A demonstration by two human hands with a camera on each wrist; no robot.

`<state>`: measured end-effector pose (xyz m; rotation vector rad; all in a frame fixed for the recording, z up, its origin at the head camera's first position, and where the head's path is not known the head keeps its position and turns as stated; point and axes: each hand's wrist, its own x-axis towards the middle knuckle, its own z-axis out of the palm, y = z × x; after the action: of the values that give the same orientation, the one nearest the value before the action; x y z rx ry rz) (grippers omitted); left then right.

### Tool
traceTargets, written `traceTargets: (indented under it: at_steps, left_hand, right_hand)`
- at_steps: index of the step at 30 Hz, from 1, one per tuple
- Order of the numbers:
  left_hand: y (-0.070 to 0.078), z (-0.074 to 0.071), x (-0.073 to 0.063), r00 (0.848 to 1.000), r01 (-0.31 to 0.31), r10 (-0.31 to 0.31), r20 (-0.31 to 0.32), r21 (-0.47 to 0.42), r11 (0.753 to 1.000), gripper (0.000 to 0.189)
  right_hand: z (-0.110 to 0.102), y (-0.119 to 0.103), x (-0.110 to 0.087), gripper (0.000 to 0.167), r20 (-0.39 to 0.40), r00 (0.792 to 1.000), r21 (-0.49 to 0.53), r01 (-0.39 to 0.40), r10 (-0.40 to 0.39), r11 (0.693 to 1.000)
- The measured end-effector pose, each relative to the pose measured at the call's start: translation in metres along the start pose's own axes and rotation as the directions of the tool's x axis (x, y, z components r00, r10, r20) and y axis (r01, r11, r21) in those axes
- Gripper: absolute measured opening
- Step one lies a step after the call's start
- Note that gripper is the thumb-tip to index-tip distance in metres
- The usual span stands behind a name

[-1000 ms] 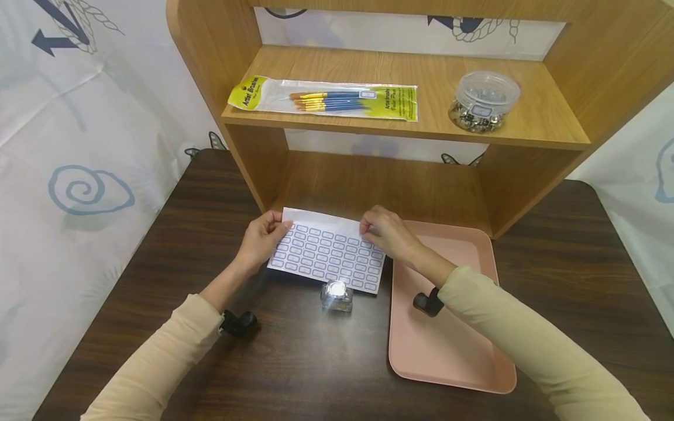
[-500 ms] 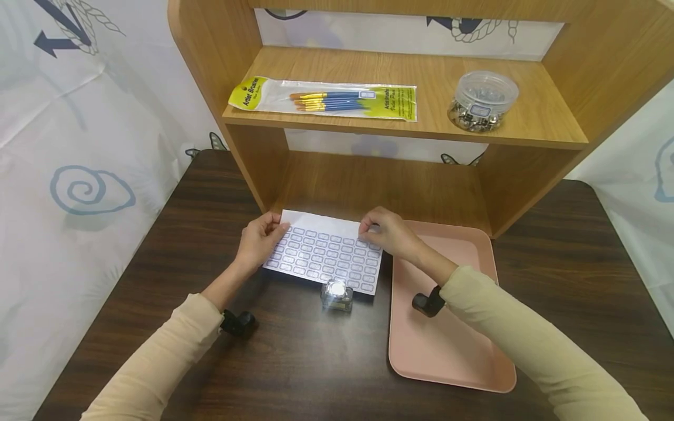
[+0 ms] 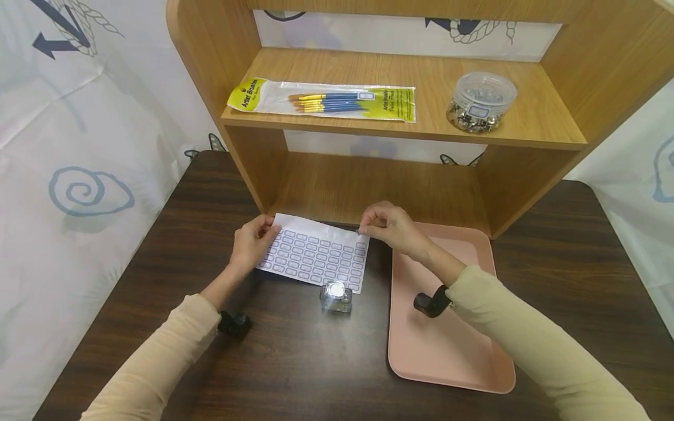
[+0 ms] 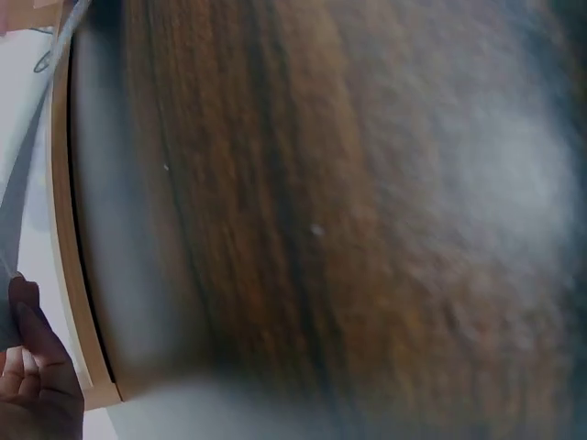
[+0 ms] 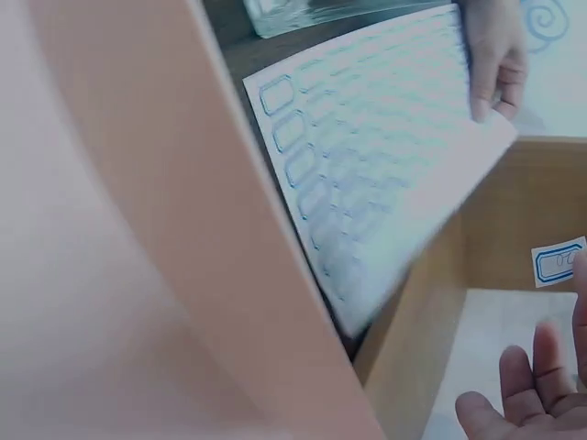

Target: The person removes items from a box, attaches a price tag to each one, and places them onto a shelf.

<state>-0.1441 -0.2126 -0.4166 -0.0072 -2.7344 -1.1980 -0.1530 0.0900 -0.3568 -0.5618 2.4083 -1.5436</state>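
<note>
My left hand [image 3: 250, 244] pinches the upper left corner of a white sheet of label stickers [image 3: 316, 252], printed with rows of blue-framed labels. The sheet is tilted over the table, and its lower edge reaches a small clear glass container [image 3: 336, 298] with a bright, shiny top. Just off the sheet's upper right corner, my right hand [image 3: 392, 229] pinches a single label [image 5: 556, 263] between thumb and finger. In the right wrist view this label is apart from the sheet and bears small handwritten marks.
A pink tray [image 3: 447, 362] lies under my right forearm. Behind stands a wooden shelf unit [image 3: 379, 181]. On its upper board are a packet of artist brushes [image 3: 326, 100] and a clear lidded jar [image 3: 480, 104] of metal pieces, both labelled.
The sheet and my left hand have shifted left. My right hand has come away from the sheet's upper right part with one label, rising slightly.
</note>
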Motion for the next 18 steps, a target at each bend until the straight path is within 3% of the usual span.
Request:
traceTargets:
  at_steps: [4,13,18]
  left_hand:
    - [-0.0055,0.0,-0.0006,1.0,-0.002,0.002,0.005,0.002,1.0,0.015]
    - [-0.0089,0.0026,-0.0009,0.995,0.036,-0.036,0.092,0.002,0.999,0.026]
    - [-0.0046,-0.0005,-0.0003,0.998,0.012,-0.012,0.059,0.014,1.0,0.034]
  right_hand:
    - [-0.0041,-0.0029,-0.0011,0.007,0.016,1.0,0.012,-0.018,0.018,1.0]
    - [-0.0074,-0.0055,-0.0032,0.007,0.105,0.994,0.028,-0.018,0.015,0.999]
    - [-0.0087,-0.0079,-0.0043,0.007,0.157,0.988,0.022,-0.003,0.0,1.0]
